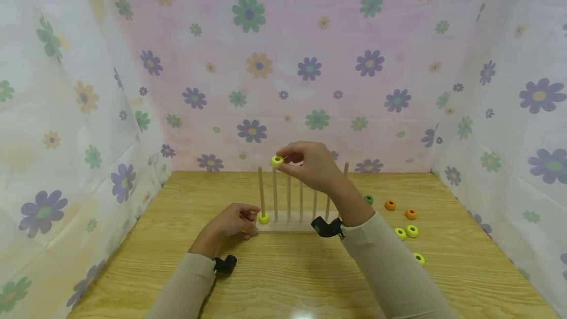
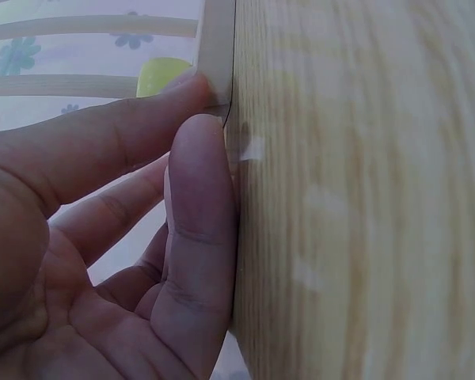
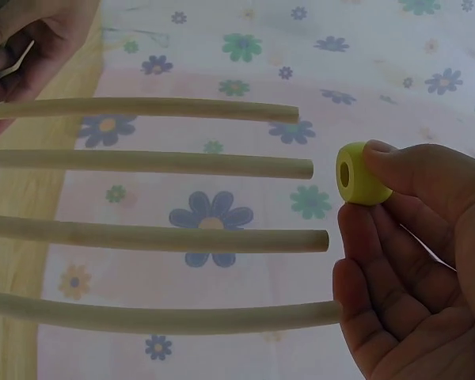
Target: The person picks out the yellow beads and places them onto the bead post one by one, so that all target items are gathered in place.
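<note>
My right hand (image 1: 312, 166) pinches a yellow ring bead (image 3: 364, 174) between thumb and fingers. In the right wrist view the bead's hole faces the tip of the second peg (image 3: 222, 164), with a small gap between them. A wooden peg rack (image 1: 283, 228) stands on the table with several upright pegs. Another yellow bead (image 1: 264, 218) sits at the bottom of the leftmost peg (image 1: 261, 191). My left hand (image 1: 235, 220) holds the left end of the rack's base, its thumb and fingertip at the edge in the left wrist view. The right forearm partly hides the pegs on the right.
Right of the rack lie loose beads on the wooden table (image 1: 150, 260): a green one (image 1: 368, 200), two orange ones (image 1: 411, 214) and several yellow ones (image 1: 412, 231). Flowered cloth (image 1: 292, 63) walls off the back and both sides.
</note>
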Demonstrator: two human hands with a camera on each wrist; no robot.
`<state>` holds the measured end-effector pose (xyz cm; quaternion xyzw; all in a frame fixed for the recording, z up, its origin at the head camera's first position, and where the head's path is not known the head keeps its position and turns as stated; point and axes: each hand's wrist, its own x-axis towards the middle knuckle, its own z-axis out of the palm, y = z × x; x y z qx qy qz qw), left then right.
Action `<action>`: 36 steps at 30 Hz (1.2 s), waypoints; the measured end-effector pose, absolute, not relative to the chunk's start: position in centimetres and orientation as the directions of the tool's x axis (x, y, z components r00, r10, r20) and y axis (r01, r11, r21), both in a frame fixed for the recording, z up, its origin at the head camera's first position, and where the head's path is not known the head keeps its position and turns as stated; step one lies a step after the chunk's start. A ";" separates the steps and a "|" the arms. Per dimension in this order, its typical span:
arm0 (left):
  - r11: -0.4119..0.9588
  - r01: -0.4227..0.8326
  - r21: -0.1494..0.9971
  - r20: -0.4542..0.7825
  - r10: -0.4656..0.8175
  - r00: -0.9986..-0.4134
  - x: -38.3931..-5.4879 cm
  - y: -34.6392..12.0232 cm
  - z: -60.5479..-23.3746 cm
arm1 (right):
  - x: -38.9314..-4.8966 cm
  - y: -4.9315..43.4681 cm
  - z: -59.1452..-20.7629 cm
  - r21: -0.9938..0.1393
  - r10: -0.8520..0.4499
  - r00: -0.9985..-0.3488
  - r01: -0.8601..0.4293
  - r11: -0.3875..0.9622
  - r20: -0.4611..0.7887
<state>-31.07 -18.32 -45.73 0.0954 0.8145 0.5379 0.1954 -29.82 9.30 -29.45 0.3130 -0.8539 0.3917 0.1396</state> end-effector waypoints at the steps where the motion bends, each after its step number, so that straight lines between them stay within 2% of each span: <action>1: 0.404 -0.059 0.913 -0.218 0.362 -0.906 -31.1 -18.3 -45.7 | -29.9 9.1 -29.5 -0.586 -0.426 -0.765 -0.644 0.491 0.484; 36: 0.408 -0.081 0.909 -0.237 0.347 -0.908 -31.1 -18.3 -45.7 | -30.2 5.6 -30.2 -0.571 -0.468 -0.739 -0.672 0.471 0.485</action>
